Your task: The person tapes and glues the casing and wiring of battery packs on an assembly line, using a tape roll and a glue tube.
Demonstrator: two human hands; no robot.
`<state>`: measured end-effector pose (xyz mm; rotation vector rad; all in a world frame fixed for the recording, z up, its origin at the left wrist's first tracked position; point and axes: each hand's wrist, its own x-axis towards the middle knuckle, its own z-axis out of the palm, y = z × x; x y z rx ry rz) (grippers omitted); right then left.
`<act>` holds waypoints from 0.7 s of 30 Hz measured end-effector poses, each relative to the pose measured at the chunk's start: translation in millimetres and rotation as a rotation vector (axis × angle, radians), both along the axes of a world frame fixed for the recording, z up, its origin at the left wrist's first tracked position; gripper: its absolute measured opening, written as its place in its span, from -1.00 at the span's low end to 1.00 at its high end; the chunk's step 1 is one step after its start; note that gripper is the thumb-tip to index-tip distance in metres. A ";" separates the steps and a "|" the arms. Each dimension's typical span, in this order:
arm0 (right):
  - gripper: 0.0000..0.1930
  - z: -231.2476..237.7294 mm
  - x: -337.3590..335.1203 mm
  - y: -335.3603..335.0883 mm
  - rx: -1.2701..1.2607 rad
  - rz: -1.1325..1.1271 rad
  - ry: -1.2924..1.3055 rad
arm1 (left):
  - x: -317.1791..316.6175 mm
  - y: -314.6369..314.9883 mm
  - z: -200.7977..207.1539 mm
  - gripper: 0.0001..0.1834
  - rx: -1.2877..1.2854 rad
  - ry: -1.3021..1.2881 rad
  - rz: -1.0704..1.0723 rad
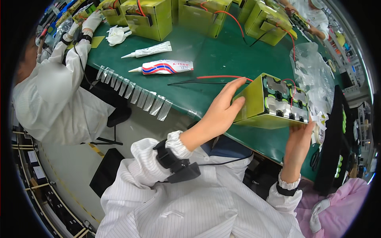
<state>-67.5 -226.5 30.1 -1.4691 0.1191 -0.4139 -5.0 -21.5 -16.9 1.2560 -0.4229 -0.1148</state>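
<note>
A yellow-green boxed battery pack (252,106) is held between my hands at the table's front edge, tilted so its open end shows cells with metal strips. My left hand (222,106) presses against its left side, fingers stretched along the top and thumb on the near face. Under the near right corner, my right hand (298,143) supports the pack, its fingers partly hidden beneath it. A red wire (222,77) and a black wire (194,82) run out leftward from behind the pack. A short red wire loops over the cell end.
Two glue tubes, one white (152,50) and one striped (168,67), lie on the green table (206,55). Tape strips (135,94) hang along its edge. More wrapped packs (149,20) stand behind. Clear plastic (313,75) lies right. A gloved co-worker (55,99) sits left; a pink sleeve (341,202) shows right.
</note>
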 end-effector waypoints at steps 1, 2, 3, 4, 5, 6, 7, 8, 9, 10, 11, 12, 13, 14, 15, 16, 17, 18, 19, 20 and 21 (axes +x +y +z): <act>-0.51 -1.9 2.9 5.8 0.087 -0.059 -0.035 | 2.1 -3.2 -2.5 -0.54 0.050 -0.070 0.023; -0.51 -3.1 5.6 9.3 0.081 -0.062 -0.041 | 4.2 -6.7 -3.1 -0.55 0.099 -0.140 0.042; -0.54 -3.8 8.3 12.7 0.106 -0.104 -0.067 | 1.3 -9.5 -3.4 -0.57 0.088 -0.160 0.078; -0.56 -5.4 11.9 15.1 0.132 -0.143 -0.094 | -1.9 -11.2 -3.4 -0.57 0.082 -0.164 0.079; -0.59 -9.2 16.7 10.4 0.193 -0.123 -0.113 | -6.8 -11.8 -0.7 -0.57 0.124 -0.181 0.137; -0.59 -10.2 24.6 1.8 0.186 -0.119 -0.113 | -12.8 -12.8 1.8 -0.56 0.162 -0.195 0.198; -0.64 -10.1 35.7 -9.2 0.247 -0.028 -0.092 | -20.6 -12.8 5.4 -0.53 0.191 -0.176 0.214; -0.68 -9.9 47.4 -23.4 0.309 0.061 -0.064 | -31.9 -16.3 5.9 -0.45 0.254 -0.216 0.247; -0.65 -14.2 66.2 -49.2 0.292 0.112 0.019 | -46.7 -23.7 6.1 -0.40 0.268 -0.256 0.241; -0.62 -17.5 86.4 -68.0 0.263 0.146 0.116 | -58.3 -29.4 4.8 -0.35 0.265 -0.283 0.221; -0.56 -2.2 98.3 -48.4 0.166 0.185 0.147 | -72.5 -28.7 8.7 -0.31 0.277 -0.280 0.144; -0.49 14.3 105.2 -33.2 0.060 0.210 0.181 | -86.3 -29.8 14.9 -0.28 0.273 -0.277 0.053; -0.49 12.4 115.3 -38.8 0.046 0.191 0.201 | -98.5 -26.1 20.9 -0.27 0.210 -0.205 -0.157; -0.44 12.0 124.0 -45.5 -0.026 0.310 0.125 | -108.8 -21.1 26.4 -0.30 0.159 -0.213 -0.244; -0.38 10.7 126.2 -48.7 -0.097 0.436 0.047 | -109.0 -9.6 27.8 -0.36 0.154 -0.244 -0.419; -0.38 7.8 117.2 -52.7 -0.107 0.420 0.063 | -107.0 2.0 27.4 -0.41 0.145 -0.276 -0.596; -0.36 4.7 104.5 -54.0 -0.024 0.269 0.118 | -103.4 10.9 26.8 -0.41 0.130 -0.273 -0.609; -0.35 -1.2 93.1 -56.3 0.060 0.118 0.167 | -97.3 18.4 24.2 -0.47 0.194 -0.349 -0.391; -0.35 -13.1 81.6 -73.4 0.070 0.132 0.110 | -90.0 24.8 22.1 -0.53 0.256 -0.419 -0.171; -0.35 -13.0 58.2 -60.6 0.079 0.063 0.106 | -79.2 29.0 19.1 -0.57 0.249 -0.281 -0.091; -0.36 -11.6 32.7 -44.1 0.089 -0.002 0.098 | -65.8 29.7 14.7 -0.56 0.247 -0.213 -0.053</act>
